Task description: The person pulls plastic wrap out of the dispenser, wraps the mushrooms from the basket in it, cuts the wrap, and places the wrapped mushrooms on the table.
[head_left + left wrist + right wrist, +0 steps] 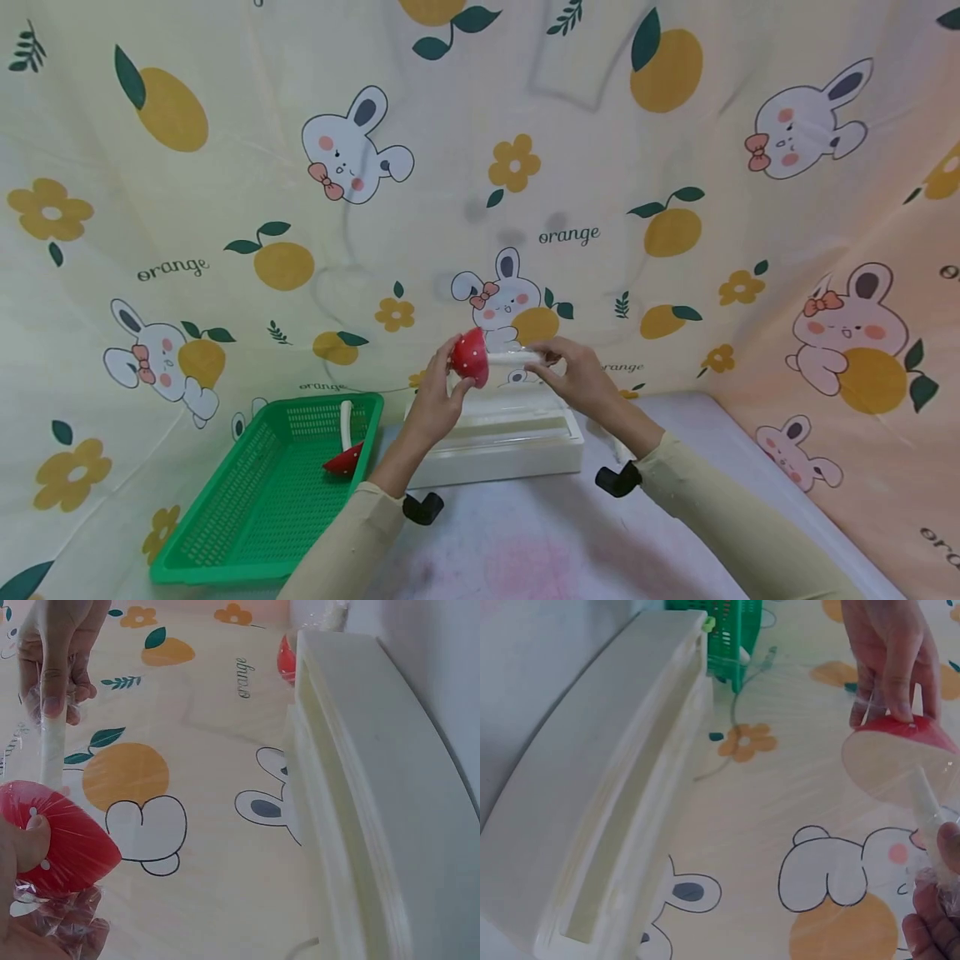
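Note:
A toy mushroom with a white-dotted red cap [470,357] and a white stem [512,358] is held level in the air between both hands. My left hand [438,392] grips the cap, thumb on one side and fingers on the other. At the other end, my right hand [581,375] pinches the stem between thumb and fingers. Clear cling film [71,919] lies crumpled around the cap and bunches at the stem's end. Below the hands stands a white cling film dispenser [498,458] with a long slot.
To the left, a green basket [255,567] holds another red-capped mushroom [343,460]. Beyond the dispenser's end, a film-wrapped red piece [286,660] lies partly hidden. A printed cloth [435,233] hangs behind the table [525,533].

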`<state>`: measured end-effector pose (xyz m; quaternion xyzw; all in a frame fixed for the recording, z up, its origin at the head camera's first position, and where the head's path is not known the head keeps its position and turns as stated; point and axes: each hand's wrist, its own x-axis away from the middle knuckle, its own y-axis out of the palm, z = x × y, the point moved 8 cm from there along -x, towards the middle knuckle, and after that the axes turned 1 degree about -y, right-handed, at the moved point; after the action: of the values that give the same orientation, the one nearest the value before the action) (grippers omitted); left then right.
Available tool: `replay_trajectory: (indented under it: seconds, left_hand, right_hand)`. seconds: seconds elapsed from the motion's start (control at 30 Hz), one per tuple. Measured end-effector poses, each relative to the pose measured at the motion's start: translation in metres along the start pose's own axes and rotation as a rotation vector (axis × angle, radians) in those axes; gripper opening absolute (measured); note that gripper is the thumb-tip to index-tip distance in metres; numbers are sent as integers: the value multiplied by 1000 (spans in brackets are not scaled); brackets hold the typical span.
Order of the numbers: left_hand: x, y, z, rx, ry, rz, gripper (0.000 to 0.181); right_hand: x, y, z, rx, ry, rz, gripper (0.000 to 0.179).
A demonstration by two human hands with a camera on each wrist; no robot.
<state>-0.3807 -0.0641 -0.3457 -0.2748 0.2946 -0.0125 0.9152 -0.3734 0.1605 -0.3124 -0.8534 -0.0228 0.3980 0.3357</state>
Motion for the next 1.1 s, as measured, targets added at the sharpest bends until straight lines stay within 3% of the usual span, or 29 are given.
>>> replay_trajectory:
  seconds: [0.23, 0.47, 0.77, 1.1]
  left_hand:
    - [4, -5, 6, 11, -30, -24, 80]
    - [24, -7, 4, 38, -91, -83, 73]
    - [49, 2, -26, 38, -301, -202, 73]
    - [70, 17, -53, 16, -381, -305, 73]
  right_hand:
    - [0, -2, -4, -5, 10, -4, 37]
    - [12, 1, -2, -26, 73, -60, 35]
    - [37, 19, 11, -18, 137, -154, 40]
    - [61, 44, 29, -38, 224, -269, 28]
